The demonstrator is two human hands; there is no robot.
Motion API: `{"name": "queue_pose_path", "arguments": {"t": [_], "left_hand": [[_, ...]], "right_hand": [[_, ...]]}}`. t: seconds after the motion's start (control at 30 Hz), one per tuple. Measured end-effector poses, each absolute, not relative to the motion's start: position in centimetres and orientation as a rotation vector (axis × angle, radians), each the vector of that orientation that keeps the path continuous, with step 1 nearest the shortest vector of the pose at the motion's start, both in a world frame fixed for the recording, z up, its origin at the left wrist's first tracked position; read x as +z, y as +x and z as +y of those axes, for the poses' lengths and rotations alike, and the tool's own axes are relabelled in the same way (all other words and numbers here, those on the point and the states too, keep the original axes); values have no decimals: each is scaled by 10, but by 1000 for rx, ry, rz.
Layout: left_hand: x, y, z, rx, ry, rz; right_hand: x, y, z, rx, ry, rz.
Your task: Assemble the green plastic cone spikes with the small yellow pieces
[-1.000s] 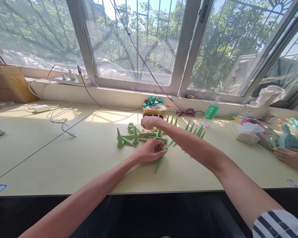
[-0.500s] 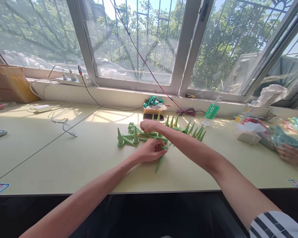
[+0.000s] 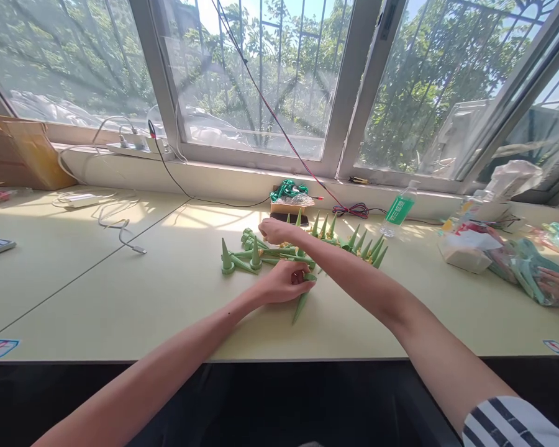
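My left hand rests low over the table, its fingers closed around a green plastic spike whose pointed end sticks out toward me. Behind it, my right hand reaches across the pile, fingers bent together; whatever they pinch is hidden. Just beside the right fingers lie green ribbed pieces. Two spikes stand upright on round bases at the left, one of them this spike, with others lying flat between. To the right of my forearm, several green spikes with yellowish bits at their bases stand or lean in a group.
Behind the pile are a dark phone and a small box of green material. A bottle, a tissue pack and another person's hand on plastic bags are at right. A white cable lies left.
My right hand has shifted very slightly left and back over the pile. My left hand keeps its hold on the spike. The other person's hand has moved right on the bags.
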State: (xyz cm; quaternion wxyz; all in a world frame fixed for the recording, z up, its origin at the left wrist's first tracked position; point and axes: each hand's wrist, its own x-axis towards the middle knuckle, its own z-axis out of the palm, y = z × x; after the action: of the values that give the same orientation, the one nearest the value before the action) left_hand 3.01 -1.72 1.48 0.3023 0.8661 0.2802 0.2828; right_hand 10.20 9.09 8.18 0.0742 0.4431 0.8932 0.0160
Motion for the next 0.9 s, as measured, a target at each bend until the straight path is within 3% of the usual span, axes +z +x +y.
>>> {"name": "queue_pose_path", "arguments": {"t": [0.57,0.9], "left_hand": [[15,30,-18,747,2285,732],[16,30,-18,745,2282,793]], "right_hand": [[82,108,94,-25,1259,2618],[94,119,61,108,1308,2789]]}}
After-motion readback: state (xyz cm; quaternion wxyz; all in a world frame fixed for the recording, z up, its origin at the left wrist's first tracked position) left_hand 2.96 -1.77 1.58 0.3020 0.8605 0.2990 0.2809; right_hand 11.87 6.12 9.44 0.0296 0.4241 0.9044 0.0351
